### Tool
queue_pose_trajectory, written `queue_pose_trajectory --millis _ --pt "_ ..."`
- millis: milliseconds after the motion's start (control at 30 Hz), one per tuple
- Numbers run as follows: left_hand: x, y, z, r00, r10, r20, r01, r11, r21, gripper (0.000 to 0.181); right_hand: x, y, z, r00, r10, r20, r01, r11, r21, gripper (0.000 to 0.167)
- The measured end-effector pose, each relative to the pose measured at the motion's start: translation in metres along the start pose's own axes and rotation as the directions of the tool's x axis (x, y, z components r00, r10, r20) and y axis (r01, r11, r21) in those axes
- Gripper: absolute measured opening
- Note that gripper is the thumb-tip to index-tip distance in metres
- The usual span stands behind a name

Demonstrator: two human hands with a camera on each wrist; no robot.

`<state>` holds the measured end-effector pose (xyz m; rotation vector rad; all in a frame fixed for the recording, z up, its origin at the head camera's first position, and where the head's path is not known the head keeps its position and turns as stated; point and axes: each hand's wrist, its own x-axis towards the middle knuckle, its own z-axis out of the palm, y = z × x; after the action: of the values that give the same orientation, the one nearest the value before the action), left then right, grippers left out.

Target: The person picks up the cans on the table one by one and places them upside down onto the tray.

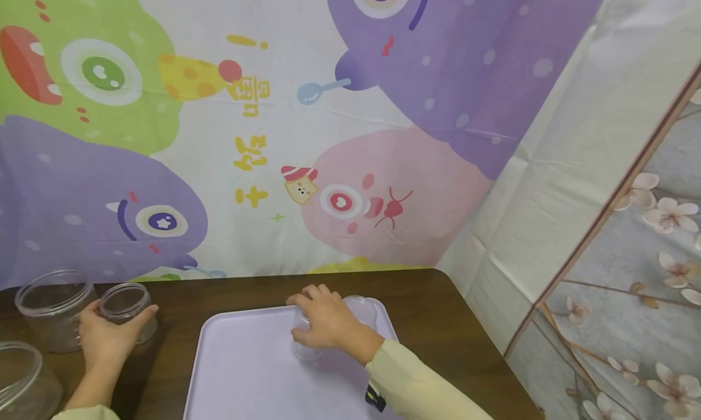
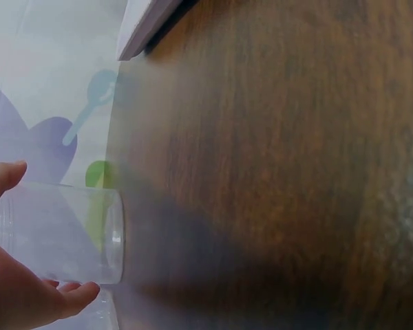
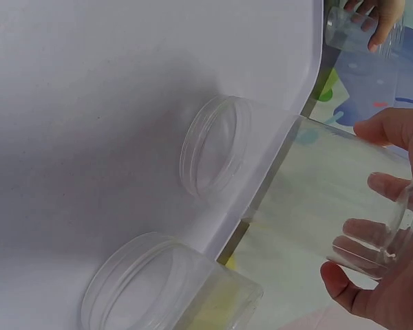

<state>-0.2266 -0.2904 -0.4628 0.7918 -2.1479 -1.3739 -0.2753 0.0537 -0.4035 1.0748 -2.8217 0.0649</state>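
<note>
My left hand (image 1: 106,341) grips a small clear plastic jar (image 2: 65,230), thumb and fingers on opposite sides of it. The jar is upright, mouth up, over the brown table at the left. My right hand (image 1: 331,322) holds a taller clear jar (image 3: 296,185) by its base end, with the threaded mouth down at the lilac tray (image 1: 246,371). Whether its rim touches the tray, I cannot tell. Beside it, another clear jar (image 3: 158,289) stands mouth down on the tray, partly hidden behind the right hand in the head view.
Two larger clear jars, one at the back left (image 1: 57,325) and one nearer (image 1: 24,380), stand mouth up on the brown table (image 1: 449,341). A cartoon-printed cloth (image 1: 285,122) hangs directly behind the table. A flowered panel (image 1: 646,274) lies to the right.
</note>
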Motion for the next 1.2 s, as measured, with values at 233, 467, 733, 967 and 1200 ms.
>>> queue_pose_trajectory --millis 233,467,733,967,1200 --pt "-0.001 0.002 0.001 1.000 0.007 -0.009 -0.007 1.000 0.008 0.090 0.000 0.000 -0.001 1.000 0.011 0.016 -0.011 1.000 -0.012 0.051" --pt "0.000 0.004 0.002 1.000 0.014 -0.010 -0.014 1.000 0.014 0.090 0.000 -0.001 -0.001 0.999 0.023 0.026 -0.022 1.000 -0.012 0.052" --pt "0.000 0.005 0.002 1.000 0.026 -0.012 -0.026 1.000 -0.008 0.087 -0.001 -0.002 -0.001 0.999 0.033 0.026 -0.033 0.999 -0.008 0.053" --pt "-0.001 0.009 -0.001 0.999 0.051 -0.017 -0.051 0.998 -0.023 0.085 -0.001 -0.003 -0.002 0.999 0.038 0.029 -0.038 0.999 0.004 0.053" --pt "-0.004 0.016 -0.004 0.999 0.037 0.001 -0.037 0.999 -0.016 0.085 -0.001 -0.004 -0.002 0.999 0.041 0.012 -0.041 0.999 0.002 0.053"
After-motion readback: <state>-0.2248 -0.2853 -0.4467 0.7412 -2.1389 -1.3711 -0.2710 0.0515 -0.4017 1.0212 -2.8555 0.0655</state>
